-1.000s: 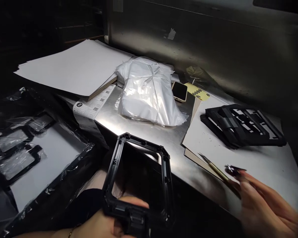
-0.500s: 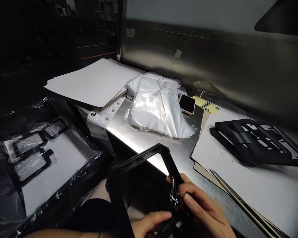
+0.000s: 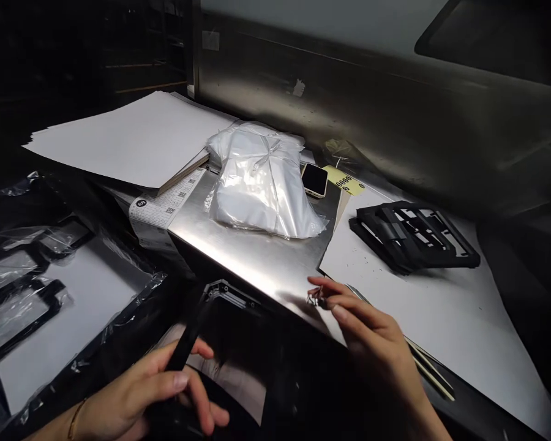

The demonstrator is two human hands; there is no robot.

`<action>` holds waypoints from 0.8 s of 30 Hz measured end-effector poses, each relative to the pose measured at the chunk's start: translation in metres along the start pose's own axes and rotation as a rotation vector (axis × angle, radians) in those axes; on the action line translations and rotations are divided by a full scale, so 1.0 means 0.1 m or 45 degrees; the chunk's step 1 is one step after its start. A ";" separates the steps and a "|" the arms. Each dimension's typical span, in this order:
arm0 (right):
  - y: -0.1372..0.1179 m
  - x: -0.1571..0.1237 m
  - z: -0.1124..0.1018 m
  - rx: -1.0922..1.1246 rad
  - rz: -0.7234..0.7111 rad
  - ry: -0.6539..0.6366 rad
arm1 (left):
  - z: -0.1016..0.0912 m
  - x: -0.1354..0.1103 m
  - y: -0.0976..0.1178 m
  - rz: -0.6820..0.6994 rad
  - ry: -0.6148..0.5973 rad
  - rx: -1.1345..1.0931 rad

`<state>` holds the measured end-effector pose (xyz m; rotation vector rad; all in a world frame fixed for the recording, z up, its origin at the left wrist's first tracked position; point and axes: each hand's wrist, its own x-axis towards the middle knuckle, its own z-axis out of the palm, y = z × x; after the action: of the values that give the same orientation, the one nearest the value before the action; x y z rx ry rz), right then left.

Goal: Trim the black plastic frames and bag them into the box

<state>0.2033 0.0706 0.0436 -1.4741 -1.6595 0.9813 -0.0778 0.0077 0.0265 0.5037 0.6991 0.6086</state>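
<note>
My left hand (image 3: pixel 160 389) grips the left side bar of a black plastic frame (image 3: pixel 220 291), which hangs tilted below the steel table's front edge. My right hand (image 3: pixel 367 331) hovers at that edge, its thumb and forefinger pinched on a small metal clip (image 3: pixel 316 298). The clip sits just right of the frame's upper right corner; I cannot tell whether they touch. The frame's lower part is lost in shadow.
On the steel table (image 3: pixel 257 257) lie a stack of white sheets (image 3: pixel 128 135), a bundle of clear bags (image 3: pixel 259 180), a phone (image 3: pixel 314 179), a yellow label (image 3: pixel 345 181) and a stack of black frames (image 3: pixel 408 236) on white card. Bagged frames (image 3: pixel 22 294) rest lower left. Long tweezers (image 3: pixel 422 361) lie near my right hand.
My left hand has shifted from the frame's bottom to its left bar and the frame has turned. My right hand has drawn up and away to the table edge with the clip.
</note>
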 end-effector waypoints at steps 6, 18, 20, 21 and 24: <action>0.46 0.24 -0.15 -0.586 -0.132 0.370 | 0.18 0.17 -0.09 0.245 0.128 -0.251; 0.45 0.19 -0.22 -0.824 -0.107 0.282 | 0.07 0.44 -0.07 0.110 -0.011 -0.197; 0.42 0.20 -0.23 -0.791 -0.099 0.308 | 0.04 0.43 -0.05 0.038 -0.046 -0.132; 0.39 0.19 -0.23 -0.770 -0.094 0.330 | 0.04 0.43 -0.05 0.019 -0.061 -0.113; 0.20 0.07 -0.22 -0.716 -0.059 0.413 | 0.11 0.42 -0.06 0.018 -0.085 -0.065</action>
<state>0.2308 0.0809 0.0359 -1.8234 -1.7886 0.2226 -0.0422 0.0288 0.0111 0.4800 0.6155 0.6187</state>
